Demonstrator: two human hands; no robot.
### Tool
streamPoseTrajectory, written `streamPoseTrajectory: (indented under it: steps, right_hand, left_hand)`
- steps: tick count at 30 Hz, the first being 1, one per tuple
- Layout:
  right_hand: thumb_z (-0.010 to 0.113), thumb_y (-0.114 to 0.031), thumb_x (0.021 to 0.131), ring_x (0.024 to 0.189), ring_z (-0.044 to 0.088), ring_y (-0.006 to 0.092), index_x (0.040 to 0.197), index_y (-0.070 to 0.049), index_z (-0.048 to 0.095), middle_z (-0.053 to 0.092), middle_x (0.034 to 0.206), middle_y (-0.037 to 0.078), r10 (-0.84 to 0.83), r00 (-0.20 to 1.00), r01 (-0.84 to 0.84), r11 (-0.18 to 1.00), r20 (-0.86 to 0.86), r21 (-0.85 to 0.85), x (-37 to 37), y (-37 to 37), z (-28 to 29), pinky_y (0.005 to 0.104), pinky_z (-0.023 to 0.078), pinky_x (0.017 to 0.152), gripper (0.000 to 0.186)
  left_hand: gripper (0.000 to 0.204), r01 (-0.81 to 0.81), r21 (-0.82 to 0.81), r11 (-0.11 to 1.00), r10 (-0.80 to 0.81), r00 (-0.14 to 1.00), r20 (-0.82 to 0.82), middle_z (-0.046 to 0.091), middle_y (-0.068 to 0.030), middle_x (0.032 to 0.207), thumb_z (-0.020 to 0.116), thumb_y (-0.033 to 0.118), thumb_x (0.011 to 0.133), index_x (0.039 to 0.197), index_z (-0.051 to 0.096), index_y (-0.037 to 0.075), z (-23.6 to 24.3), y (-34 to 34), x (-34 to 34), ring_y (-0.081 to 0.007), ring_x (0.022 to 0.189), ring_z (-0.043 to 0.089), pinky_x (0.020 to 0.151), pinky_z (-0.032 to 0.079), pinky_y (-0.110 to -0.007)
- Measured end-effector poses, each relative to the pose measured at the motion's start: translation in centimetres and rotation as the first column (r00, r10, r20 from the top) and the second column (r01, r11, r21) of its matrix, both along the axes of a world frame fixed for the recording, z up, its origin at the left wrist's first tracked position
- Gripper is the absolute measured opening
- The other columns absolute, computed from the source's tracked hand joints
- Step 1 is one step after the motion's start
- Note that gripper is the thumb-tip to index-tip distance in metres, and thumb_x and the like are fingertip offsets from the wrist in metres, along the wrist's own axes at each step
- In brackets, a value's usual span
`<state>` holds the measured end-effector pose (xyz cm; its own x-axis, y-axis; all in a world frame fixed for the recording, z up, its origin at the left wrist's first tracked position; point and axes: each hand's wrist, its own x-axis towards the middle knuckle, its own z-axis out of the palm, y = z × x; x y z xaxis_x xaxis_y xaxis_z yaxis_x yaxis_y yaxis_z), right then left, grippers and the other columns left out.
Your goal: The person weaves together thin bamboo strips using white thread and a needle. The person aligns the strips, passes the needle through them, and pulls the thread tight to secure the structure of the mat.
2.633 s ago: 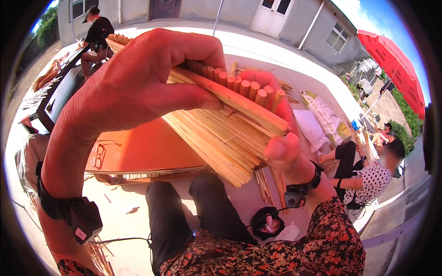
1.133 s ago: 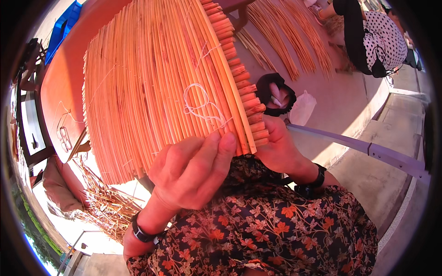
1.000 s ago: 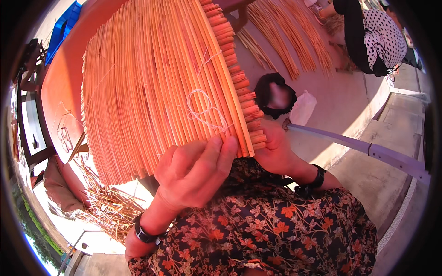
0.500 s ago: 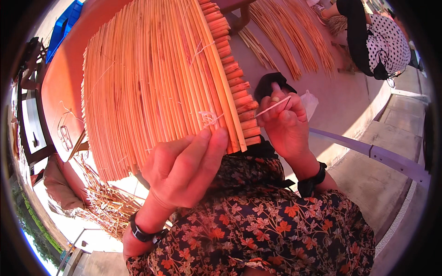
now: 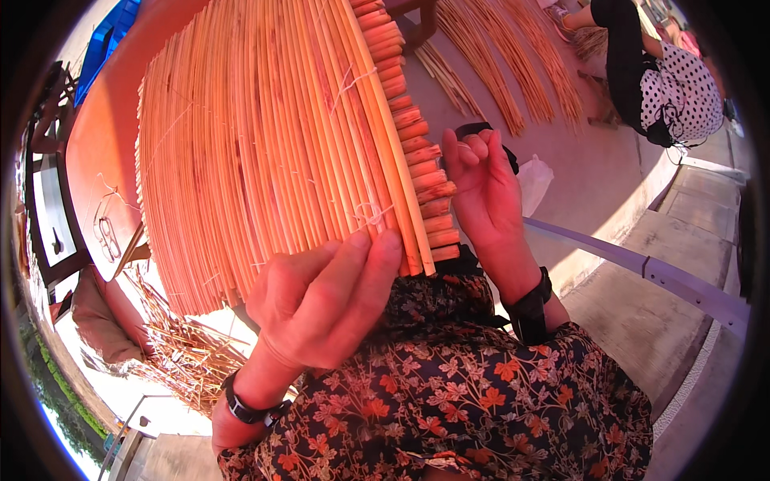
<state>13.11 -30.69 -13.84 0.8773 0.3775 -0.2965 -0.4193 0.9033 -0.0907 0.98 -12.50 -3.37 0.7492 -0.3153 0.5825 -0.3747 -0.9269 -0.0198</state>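
Note:
A mat of many pale straw-coloured sticks (image 5: pixel 241 136), reddish in this light, fills the upper middle, with short stick ends jutting along its right side. My left hand (image 5: pixel 337 297) has its fingertips closed on the mat's lower edge, just below a small knotted loop of white thread (image 5: pixel 369 213). My right hand (image 5: pixel 485 180) is raised just right of the stick ends, fingers curled; what it grips, if anything, is too small to make out.
An orange table (image 5: pixel 92 160) lies left with eyeglasses (image 5: pixel 108 236) and a blue tray (image 5: pixel 104 44). Loose sticks lie on the floor (image 5: pixel 513 72) and lower left (image 5: pixel 180 353). A seated person (image 5: pixel 674 96) is upper right, a white bag (image 5: pixel 534 184) and grey rail (image 5: pixel 609 248) right.
The mat, earlier held up in both hands, now lies broad side up. My right hand has risen from behind its edge to beside it, and the thread loop is smaller.

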Motion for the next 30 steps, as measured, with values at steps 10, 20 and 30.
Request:
streamPoseTrajectory:
  steps: [10, 20, 30]
  right_hand:
    - [0.067, -0.003, 0.093, 0.072, 0.061, 0.0301, 0.096, -0.001, 0.054, 0.059, 0.084, 0.014, 0.699, 0.517, 0.691, 0.0, 0.494, -0.723, -1.6, -1.8, -4.5, 0.0369, 0.049, 0.066, 0.014]
    - [0.069, -0.003, 0.089, 0.078, 0.06, 0.0376, 0.094, -0.002, 0.057, 0.056, 0.085, 0.016, 0.745, 0.552, 0.473, 0.09, 0.374, -0.877, -2.7, -2.4, -7.4, 0.0414, 0.048, 0.066, 0.014]
    - [0.065, -0.002, 0.094, 0.068, 0.06, 0.0209, 0.094, 0.0, 0.055, 0.058, 0.08, 0.012, 0.664, 0.603, 0.414, 0.212, 0.442, -0.885, -1.9, -1.3, -2.7, 0.0305, 0.047, 0.064, 0.01]
  left_hand:
    - [0.029, 0.008, -0.003, 1.0, -0.008, 1.0, -0.013, 0.066, 0.0008, 0.104, 0.079, 0.014, 0.08, 0.108, 0.077, 0.01, 0.1, 0.4, 0.1, -0.0106, 0.078, 0.06, 0.055, 0.043, -0.022]
    - [0.027, -0.019, -0.019, 1.0, 0.019, 0.999, -0.032, 0.072, -0.0025, 0.11, 0.078, 0.013, 0.078, 0.104, 0.077, 0.009, 0.4, 0.4, 0.5, -0.0092, 0.074, 0.058, 0.054, 0.043, -0.02]
    - [0.028, -0.043, 0.021, 0.999, 0.043, 0.999, -0.009, 0.074, -0.0036, 0.111, 0.074, 0.011, 0.079, 0.107, 0.074, 0.008, 1.5, 1.0, 1.1, -0.0094, 0.072, 0.056, 0.056, 0.042, -0.021]
